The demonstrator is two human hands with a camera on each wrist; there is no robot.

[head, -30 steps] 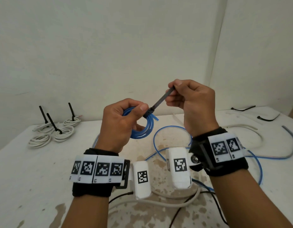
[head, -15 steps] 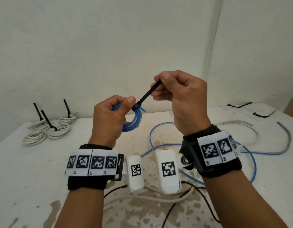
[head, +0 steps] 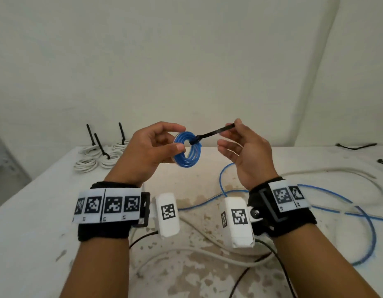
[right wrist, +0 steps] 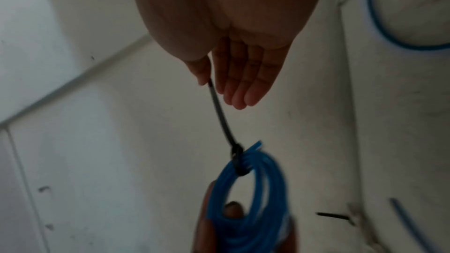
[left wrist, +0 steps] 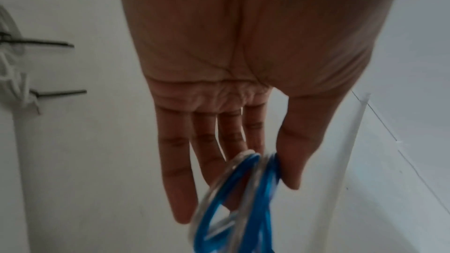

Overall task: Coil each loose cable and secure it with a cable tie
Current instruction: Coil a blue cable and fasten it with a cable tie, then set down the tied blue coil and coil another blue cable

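Where the table (head: 35,211) runs beneath both forearms, its near edge is cut off by the frame. Left hand (head: 143,155) pinches the blue coil (head: 187,152) between thumb and fingers, held up just left of the right hand (head: 246,155). Right thumb and forefinger pinch the black cable tie (head: 216,131) tail, remaining fingers loose; the tie's head on the coil is blurred in both wrist views.

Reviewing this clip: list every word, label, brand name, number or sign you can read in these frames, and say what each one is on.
There is no readable text in any view.
Left wristband: four square black-and-white coded markers, with tiny marks beneath them too small to read.
Right wristband: two such markers, no letters.
White wrist camera housings and: coded markers only.
Blue coil and black cable tie: no print visible.
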